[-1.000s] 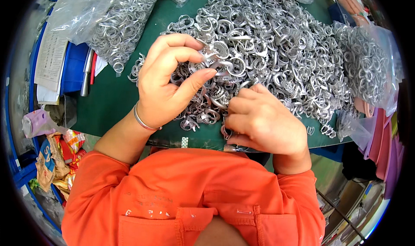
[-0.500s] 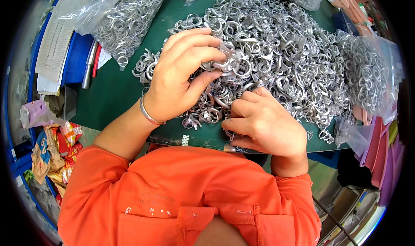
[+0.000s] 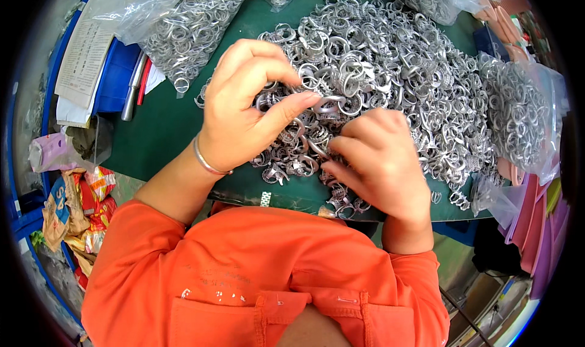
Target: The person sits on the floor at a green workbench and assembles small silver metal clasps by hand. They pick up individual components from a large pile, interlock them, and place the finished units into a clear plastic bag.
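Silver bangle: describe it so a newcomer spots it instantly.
From the orange top, follow the left forearm up towards the left hand. The bangle is the thin band around that wrist. Unlike the silver rings heaped on the green table, it is worn, not loose.

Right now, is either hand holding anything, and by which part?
The left hand is open, nothing visibly held; the right hand is blurred, so I can't tell.
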`<act>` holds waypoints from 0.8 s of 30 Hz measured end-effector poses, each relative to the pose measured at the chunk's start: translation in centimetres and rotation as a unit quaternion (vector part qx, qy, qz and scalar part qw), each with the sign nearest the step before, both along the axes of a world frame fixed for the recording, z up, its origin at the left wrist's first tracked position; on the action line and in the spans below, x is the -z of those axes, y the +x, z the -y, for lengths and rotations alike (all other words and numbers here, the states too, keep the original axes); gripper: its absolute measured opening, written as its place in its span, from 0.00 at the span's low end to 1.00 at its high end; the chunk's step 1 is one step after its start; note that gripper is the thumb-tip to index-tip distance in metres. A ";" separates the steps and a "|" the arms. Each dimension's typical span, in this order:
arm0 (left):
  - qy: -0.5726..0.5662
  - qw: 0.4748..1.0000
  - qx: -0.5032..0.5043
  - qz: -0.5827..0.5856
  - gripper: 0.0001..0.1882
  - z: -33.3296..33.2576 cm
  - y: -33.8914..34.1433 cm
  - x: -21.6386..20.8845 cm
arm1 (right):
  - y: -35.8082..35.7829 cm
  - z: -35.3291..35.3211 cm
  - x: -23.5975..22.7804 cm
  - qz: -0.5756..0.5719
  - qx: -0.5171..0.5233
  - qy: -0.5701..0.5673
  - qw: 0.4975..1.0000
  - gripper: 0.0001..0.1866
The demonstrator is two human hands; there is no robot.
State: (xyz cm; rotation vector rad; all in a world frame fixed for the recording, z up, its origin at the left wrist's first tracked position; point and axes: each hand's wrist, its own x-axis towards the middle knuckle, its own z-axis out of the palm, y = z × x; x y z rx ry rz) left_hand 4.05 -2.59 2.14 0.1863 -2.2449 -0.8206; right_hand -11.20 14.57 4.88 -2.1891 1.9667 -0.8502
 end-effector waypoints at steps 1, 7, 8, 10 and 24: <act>0.012 0.999 0.032 0.031 0.17 0.3 0.6 -0.6 | 0.5 0.0 0.4 -0.023 0.010 0.035 0.999 0.13; 0.015 0.978 0.040 0.205 0.10 -0.8 1.0 -1.8 | -0.7 -0.4 1.0 -0.048 0.025 0.029 0.998 0.10; -0.001 0.980 0.047 0.196 0.10 -0.5 1.0 -1.4 | -0.9 -0.3 0.8 -0.015 0.012 0.031 0.999 0.10; 0.001 0.985 0.068 0.161 0.08 -0.1 0.7 -1.5 | -1.5 -0.2 0.8 0.040 0.000 0.016 0.999 0.09; 0.476 0.859 0.183 -0.042 0.10 -4.2 -0.1 0.1 | -0.5 -0.4 1.2 0.565 0.000 0.003 0.825 0.14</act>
